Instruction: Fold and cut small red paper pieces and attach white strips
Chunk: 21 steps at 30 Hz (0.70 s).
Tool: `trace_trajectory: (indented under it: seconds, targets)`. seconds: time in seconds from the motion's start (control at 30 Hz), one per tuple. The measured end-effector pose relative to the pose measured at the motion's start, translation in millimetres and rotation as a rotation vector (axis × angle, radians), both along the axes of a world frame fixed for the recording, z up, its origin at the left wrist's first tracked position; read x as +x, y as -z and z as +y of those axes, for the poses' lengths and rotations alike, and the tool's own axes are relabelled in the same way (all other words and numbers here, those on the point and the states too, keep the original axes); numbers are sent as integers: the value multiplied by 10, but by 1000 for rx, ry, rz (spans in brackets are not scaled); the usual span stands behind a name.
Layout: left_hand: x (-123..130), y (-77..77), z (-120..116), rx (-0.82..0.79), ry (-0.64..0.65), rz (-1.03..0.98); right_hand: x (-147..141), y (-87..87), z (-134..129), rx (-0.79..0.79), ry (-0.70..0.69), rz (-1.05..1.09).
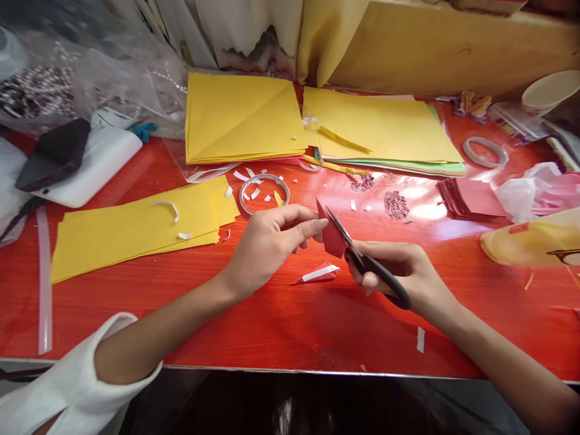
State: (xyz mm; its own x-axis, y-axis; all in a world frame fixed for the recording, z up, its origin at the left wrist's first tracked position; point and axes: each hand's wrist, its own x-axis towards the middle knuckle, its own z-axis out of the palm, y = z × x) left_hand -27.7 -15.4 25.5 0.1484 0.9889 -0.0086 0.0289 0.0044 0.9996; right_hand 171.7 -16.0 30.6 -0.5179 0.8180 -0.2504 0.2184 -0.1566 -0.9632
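Note:
My left hand [276, 241] pinches a small folded piece of red paper [334, 240] between thumb and fingers, above the middle of the red table. In my right hand [403, 272] is a pair of black-handled scissors [378, 272], its blades lying along the upper right edge of the red paper. Whether the blades are fully closed cannot be made out. Below the two hands a small folded red paper piece with a white strip [321, 273] lies on the table. A roll of tape [264, 193] lies just beyond my left hand, with white paper scraps around it.
Yellow paper strips [136, 223] lie at the left, and yellow sheets [240, 118] are stacked at the back. Red paper squares [473, 198], another tape roll [484, 152] and a yellowish plastic cup [530, 238] are on the right. A white device [97, 166] sits at the back left.

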Motion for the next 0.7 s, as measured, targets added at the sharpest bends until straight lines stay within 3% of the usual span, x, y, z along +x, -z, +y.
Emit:
trace_trajectory:
  seconds: [0.7]
  targets:
    - [-36, 20, 3, 52, 23, 57, -6, -75, 0, -123, 87, -63]
